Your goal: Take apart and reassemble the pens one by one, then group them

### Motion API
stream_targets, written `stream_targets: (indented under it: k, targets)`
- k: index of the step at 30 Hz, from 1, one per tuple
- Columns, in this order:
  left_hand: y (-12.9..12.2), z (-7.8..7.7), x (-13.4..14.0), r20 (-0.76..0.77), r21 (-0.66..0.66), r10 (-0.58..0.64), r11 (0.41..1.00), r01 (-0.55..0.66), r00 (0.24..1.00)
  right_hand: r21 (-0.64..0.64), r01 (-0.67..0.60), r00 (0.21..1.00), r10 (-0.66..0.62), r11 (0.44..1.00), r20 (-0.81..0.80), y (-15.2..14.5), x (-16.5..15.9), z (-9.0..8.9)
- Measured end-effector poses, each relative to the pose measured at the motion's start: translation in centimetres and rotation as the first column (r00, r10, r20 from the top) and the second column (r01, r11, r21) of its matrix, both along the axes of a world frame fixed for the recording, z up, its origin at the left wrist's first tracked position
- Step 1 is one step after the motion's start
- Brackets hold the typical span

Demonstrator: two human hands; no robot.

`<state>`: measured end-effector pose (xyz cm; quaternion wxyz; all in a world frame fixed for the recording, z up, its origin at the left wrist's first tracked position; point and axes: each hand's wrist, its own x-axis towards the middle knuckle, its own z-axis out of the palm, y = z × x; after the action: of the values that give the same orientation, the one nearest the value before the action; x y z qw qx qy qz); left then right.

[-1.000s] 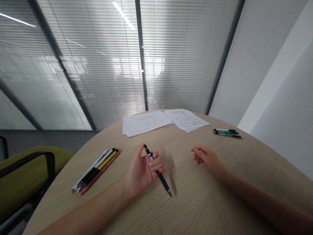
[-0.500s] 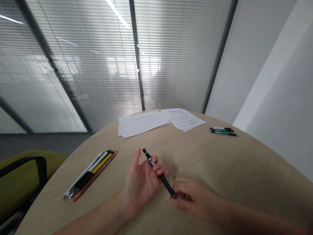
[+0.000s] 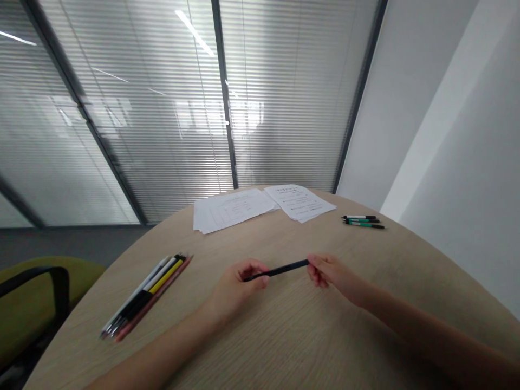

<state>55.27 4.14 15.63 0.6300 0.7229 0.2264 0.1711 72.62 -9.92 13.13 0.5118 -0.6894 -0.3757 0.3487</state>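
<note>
A slim black pen [image 3: 287, 267] is stretched nearly level between my hands over the middle of the table. My left hand [image 3: 239, 279] pinches its left end between thumb and fingers. At the other end, the fingertips of my right hand [image 3: 327, 269] are closed on the pen, hiding its tip. To the left lies a bundle of pens and pencils [image 3: 148, 295], white, black, yellow and reddish-brown, side by side on the wood.
The round wooden table [image 3: 264, 336] carries printed sheets [image 3: 235, 208] at its far edge. Several green, white and black pens [image 3: 363, 221] lie at the far right. A green chair [image 3: 81, 271] with a black armrest stands left. Blinds and a white wall [image 3: 447, 135] rise behind.
The pen has turned from a steep slant to nearly level. My left hand has rolled from palm up to a pinch on the left end; my right hand has moved up and right.
</note>
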Motion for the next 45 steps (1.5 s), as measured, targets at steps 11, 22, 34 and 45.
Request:
stream_targets:
  k: [11, 22, 34, 45]
  targets:
    - [-0.3, -1.6, 3.0, -0.048, 0.084, 0.052, 0.995, -0.048, 0.997, 0.053, 0.173, 0.979, -0.166, 0.984, -0.115, -0.7, 0.4, -0.7]
    - [0.2, -1.5, 3.8, 0.053, -0.239, 0.055, 0.97, -0.041, 0.997, 0.099, 0.221, 0.97, -0.229, 0.97, 0.083, -0.8, 0.4, -1.7]
    - [0.7, -1.4, 3.5, 0.04, -0.279, 0.037, 0.96, -0.024, 0.999, 0.059, 0.079, 0.907, -0.097, 0.995, 0.41, -1.5, 0.1, -1.1]
    - [-0.2, -1.3, 3.7, 0.015, -0.133, -0.029, 0.991, 0.031, 0.999, 0.122, 0.236, 0.97, -0.241, 0.964, 0.029, -1.1, 0.4, -1.6]
